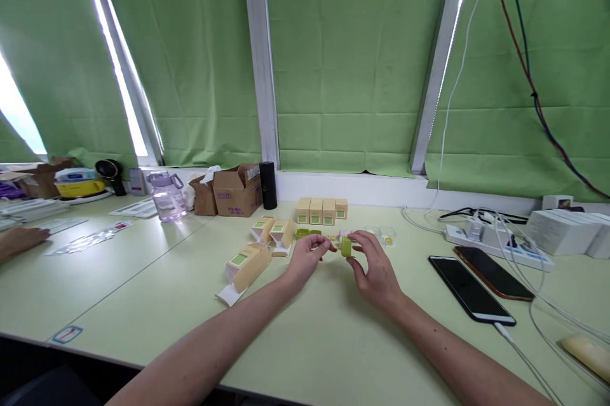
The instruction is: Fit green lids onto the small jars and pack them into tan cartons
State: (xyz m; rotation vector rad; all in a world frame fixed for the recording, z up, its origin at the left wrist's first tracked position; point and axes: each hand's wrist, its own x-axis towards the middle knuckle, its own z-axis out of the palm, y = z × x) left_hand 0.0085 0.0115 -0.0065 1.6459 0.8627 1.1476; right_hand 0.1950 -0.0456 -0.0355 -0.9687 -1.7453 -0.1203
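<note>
Between the thumb and fingers of my right hand [375, 268] is a small green case [346, 246], held upright just above the table. Close on its left, my left hand [305, 261] has its thumb and forefinger pinched together; what they hold, if anything, is too small to make out. Behind my left hand lie more small green pieces [302, 233], partly hidden by the fingers. Small clear containers [387, 236], one with a yellow spot, sit just past my right hand. Opened cardboard cartons with green labels [252, 265] lie left of my left hand, their flaps out.
Several closed small cartons [316, 211] stand in a row farther back. Two phones [471, 288], cables and a power strip [500, 247] lie at right. A brown box [237, 191], black cylinder [268, 185] and water jug [168, 197] stand back left. Another person's hand [23, 242] rests far left.
</note>
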